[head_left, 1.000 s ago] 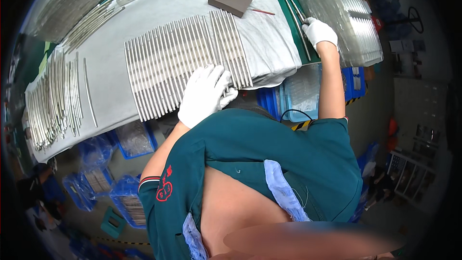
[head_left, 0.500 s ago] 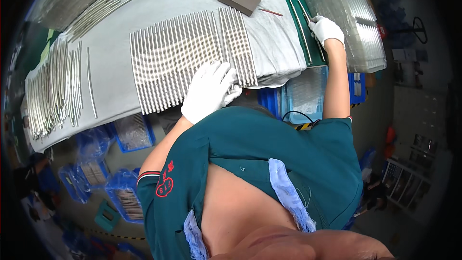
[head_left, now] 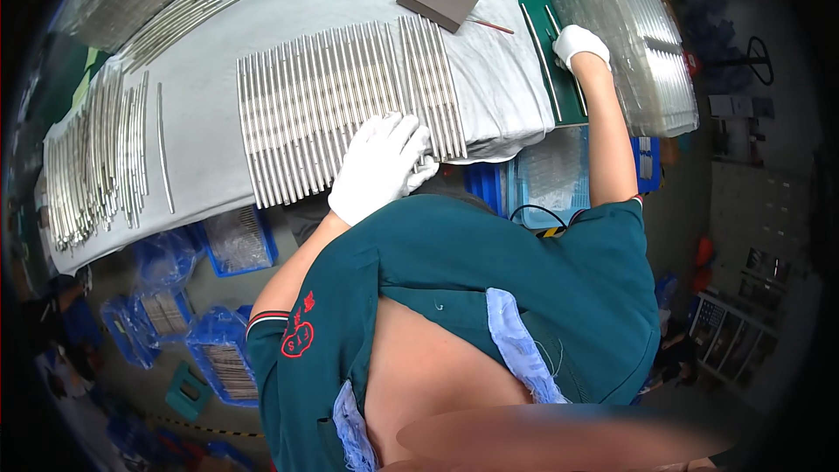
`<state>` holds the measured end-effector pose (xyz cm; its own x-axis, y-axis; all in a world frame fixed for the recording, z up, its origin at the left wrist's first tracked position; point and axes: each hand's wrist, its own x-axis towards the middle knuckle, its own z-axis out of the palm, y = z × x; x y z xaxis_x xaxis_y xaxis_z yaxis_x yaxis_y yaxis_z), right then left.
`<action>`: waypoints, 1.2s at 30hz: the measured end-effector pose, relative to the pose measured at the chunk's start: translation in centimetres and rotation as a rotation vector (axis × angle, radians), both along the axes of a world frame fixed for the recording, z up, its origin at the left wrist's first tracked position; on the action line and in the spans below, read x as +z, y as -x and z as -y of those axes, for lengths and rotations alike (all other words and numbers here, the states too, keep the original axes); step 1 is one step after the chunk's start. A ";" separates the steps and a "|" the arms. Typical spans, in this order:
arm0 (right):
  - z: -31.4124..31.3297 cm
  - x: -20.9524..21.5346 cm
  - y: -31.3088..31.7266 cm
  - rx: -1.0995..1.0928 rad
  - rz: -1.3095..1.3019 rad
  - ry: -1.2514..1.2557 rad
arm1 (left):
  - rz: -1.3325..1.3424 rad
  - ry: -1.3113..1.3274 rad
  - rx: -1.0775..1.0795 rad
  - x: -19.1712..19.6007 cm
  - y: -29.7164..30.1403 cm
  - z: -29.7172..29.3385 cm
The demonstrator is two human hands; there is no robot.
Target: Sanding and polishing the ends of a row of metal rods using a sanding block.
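My left hand point(head_left: 382, 166), in a white glove, lies over the near ends of a row of metal rods point(head_left: 306, 105). Its fingers are stretched out across the rods, and its thumb is beside their near ends. My gloved right hand point(head_left: 578, 44) is closed around a slim metal rod point(head_left: 580, 98) above the green surface at the right; the fingertips are hidden. Parallel to it, just left, lies another metal rod point(head_left: 540, 61). A narrower group of rods point(head_left: 434, 87) lies right of the main row.
A dark brown block point(head_left: 437, 0) and a thin red-tipped tool point(head_left: 494, 26) lie on the grey cloth point(head_left: 201, 79). Clear plastic trays point(head_left: 625, 44) are stacked at the right. More rods point(head_left: 96, 157) lie at the left. Blue bins point(head_left: 229, 354) stand below the table.
My right hand has moved a little left, and its fingers are now curled in more around the rod. My left hand has stayed in place on the rods.
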<state>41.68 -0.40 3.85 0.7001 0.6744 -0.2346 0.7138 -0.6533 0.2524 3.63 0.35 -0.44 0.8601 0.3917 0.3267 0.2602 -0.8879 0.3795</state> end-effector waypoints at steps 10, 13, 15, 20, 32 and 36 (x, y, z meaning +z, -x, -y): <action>-5.1 2.6 2.0 0.235 -0.030 -0.030 | -0.006 0.005 0.005 -0.3 0.0 0.0; -7.2 1.9 1.2 0.384 -0.004 -0.115 | -0.015 0.016 0.003 -0.4 0.0 0.0; -7.4 4.4 1.8 0.336 -0.070 -0.092 | 0.028 -0.003 0.008 -0.5 0.0 0.0; -5.8 3.5 -0.6 0.290 0.164 0.146 | 0.035 0.007 0.015 -0.6 0.1 0.0; -5.2 2.0 -0.4 0.019 -0.049 0.333 | 0.005 0.014 0.003 -1.1 0.1 0.0; -4.8 1.5 -1.1 0.124 0.072 0.271 | 0.014 0.003 0.006 -1.1 0.1 0.1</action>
